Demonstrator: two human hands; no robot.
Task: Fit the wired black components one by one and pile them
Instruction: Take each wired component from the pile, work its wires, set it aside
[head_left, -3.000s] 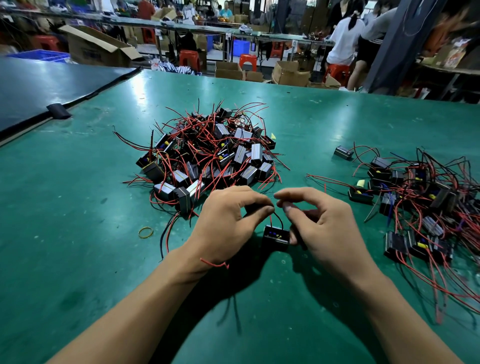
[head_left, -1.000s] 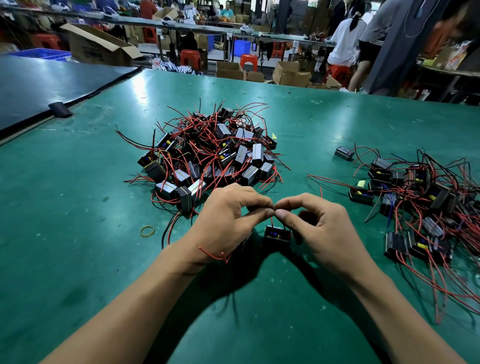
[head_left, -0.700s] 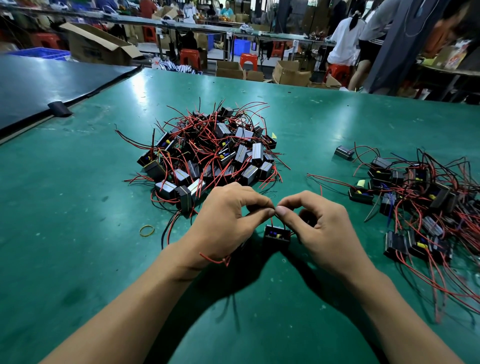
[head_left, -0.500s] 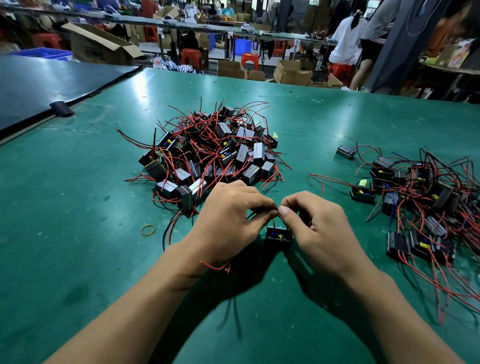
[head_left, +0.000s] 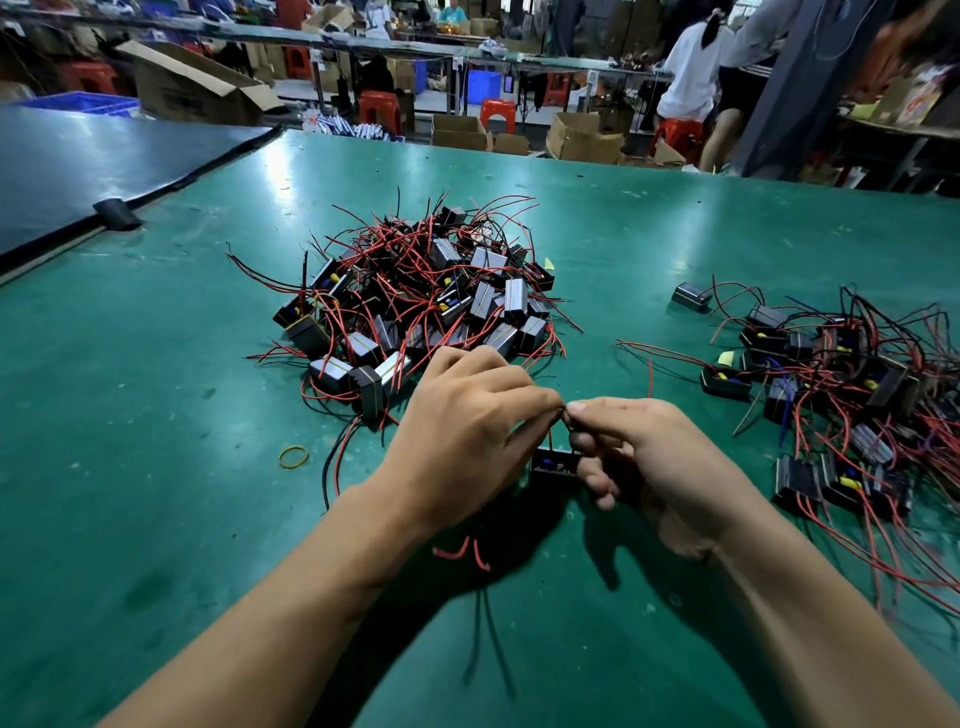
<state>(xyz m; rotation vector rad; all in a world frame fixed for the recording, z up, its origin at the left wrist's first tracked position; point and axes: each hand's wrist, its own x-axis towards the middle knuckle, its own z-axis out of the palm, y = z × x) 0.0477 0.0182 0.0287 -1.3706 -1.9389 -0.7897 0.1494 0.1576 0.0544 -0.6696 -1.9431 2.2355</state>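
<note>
Head view: your left hand (head_left: 467, 441) and right hand (head_left: 654, 467) pinch one component's (head_left: 553, 462) wire (head_left: 551, 432); the pile (head_left: 426, 296) mid-tabletop (head_left: 156, 415) is probably done, with loose components (head_left: 841, 384) waiting near the right edge.

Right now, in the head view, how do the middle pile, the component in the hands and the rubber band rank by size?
1. Middle pile, by far the largest.
2. Component, partly hidden by fingers.
3. Rubber band, slightly smaller; both lie about equally near the camera, so this order seems fair.

Glossy green table (head_left: 156, 519), scuffed; matt black plastic components (head_left: 415, 301) with red-insulated wires; brown cardboard boxes (head_left: 582, 137) beyond.
</note>
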